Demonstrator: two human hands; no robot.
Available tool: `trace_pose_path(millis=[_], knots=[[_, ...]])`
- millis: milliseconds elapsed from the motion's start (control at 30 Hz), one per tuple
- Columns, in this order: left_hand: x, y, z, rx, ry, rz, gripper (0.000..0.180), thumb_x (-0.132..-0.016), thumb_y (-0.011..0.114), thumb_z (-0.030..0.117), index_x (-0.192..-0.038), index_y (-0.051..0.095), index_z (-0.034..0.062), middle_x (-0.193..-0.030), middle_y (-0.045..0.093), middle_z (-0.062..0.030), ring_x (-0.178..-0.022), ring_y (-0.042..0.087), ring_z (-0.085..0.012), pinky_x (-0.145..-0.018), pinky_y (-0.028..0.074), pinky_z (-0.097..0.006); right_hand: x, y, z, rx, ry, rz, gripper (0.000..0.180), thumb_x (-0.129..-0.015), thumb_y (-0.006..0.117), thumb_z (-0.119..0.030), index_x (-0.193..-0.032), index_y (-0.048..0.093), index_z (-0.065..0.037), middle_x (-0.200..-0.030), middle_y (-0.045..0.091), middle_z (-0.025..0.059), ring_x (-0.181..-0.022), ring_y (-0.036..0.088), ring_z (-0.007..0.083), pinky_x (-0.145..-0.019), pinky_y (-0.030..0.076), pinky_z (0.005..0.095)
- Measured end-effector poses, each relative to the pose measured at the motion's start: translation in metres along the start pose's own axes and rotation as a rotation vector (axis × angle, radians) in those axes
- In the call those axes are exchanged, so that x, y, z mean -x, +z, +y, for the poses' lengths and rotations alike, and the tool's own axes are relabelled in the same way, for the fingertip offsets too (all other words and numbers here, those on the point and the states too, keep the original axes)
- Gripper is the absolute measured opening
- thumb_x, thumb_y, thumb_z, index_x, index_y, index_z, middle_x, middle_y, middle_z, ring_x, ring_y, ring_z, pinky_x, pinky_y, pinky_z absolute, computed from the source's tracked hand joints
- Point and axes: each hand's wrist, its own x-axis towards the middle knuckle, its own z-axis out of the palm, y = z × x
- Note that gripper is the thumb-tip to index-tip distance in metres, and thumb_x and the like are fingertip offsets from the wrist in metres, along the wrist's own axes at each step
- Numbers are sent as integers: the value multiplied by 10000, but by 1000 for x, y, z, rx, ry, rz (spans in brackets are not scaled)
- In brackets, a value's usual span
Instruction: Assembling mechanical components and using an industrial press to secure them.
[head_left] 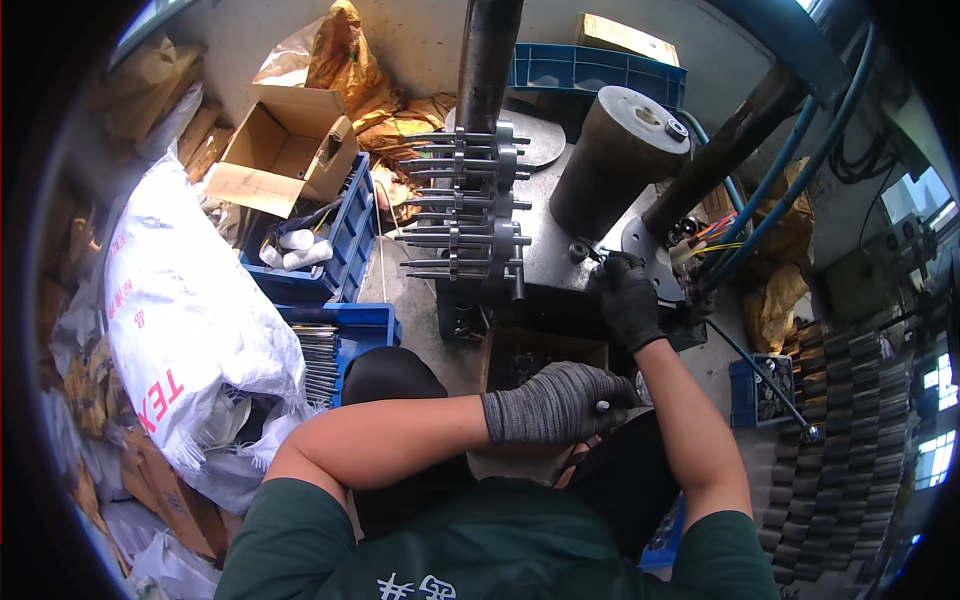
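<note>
The steel-topped bench [543,245] stands on a grey floor [412,300] in a crowded workshop, against a pale wall [420,45]. Its plate is smooth and shiny. A thick, dull grey metal cylinder [612,160] rises toward the back edge; along the left edge a rack [503,238] carries slim metal rods pointing outward, near a dark round post [490,65].

At the front edge, right of the middle, the right hand [628,298], in a dark glove, reaches to a small metal part [602,253]; whether its fingers are clamped on it I cannot tell. The left hand [565,403], in a ribbed grey knit glove, is in front of the bench over the lap, fingers curled around a short metal piece [602,406] whose pale round end shows.

Blue hoses [800,175] curve past the right side. On the left are an open cardboard box [275,150], blue plastic crates [350,225] and a crinkled white woven sack [200,320] with red lettering. The dark green shirt [480,540] bears white printing.
</note>
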Motion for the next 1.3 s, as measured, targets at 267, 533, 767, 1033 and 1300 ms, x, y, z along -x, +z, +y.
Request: trace_pose_path(millis=[267, 533, 767, 1033, 1300], knots=[[-1, -18, 1, 26, 22, 117, 256, -934, 715, 242, -1109, 721, 55, -994, 733, -146, -929, 728, -335, -825, 589, -423, -7, 1, 17, -167, 91, 24, 152, -888, 771, -175, -960, 709, -57, -1076, 691, 167, -914, 718, 318, -813, 570, 413], [-5, -28, 1, 109, -41, 184, 288, -904, 758, 243, -1119, 726, 56, -1035, 746, -139, -991, 740, -282, -904, 580, -376, -38, -69, 13, -465, -157, 382, 128, -946, 721, -25, -1069, 709, 10, -1085, 682, 56, -916, 677, 161, -869, 548, 288], [-12, -28, 0, 106, -19, 229, 282, -875, 774, 199, -1128, 726, 84, -1028, 746, -133, -975, 742, -276, -891, 587, -373, -139, -129, -18, -410, -148, 488, 169, -952, 729, -75, -1099, 725, 8, -1091, 733, 91, -999, 697, 165, -911, 545, 307], [-17, -25, -6, 60, 5, 289, 273, -885, 725, 173, -1139, 711, 75, -1019, 735, -151, -971, 739, -298, -882, 592, -384, -184, -121, -4, -220, -14, 383, 267, -948, 764, -175, -1154, 756, -6, -1072, 773, 94, -982, 701, 137, -919, 534, 284], [-12, -34, 0, 190, 35, 256, 304, -860, 716, 89, -1163, 697, 65, -1065, 737, -127, -1009, 730, -227, -913, 579, -355, -164, -129, -18, -296, -13, 378, 264, -970, 716, -153, -1192, 742, -12, -1076, 770, 88, -984, 705, 157, -927, 538, 289]])
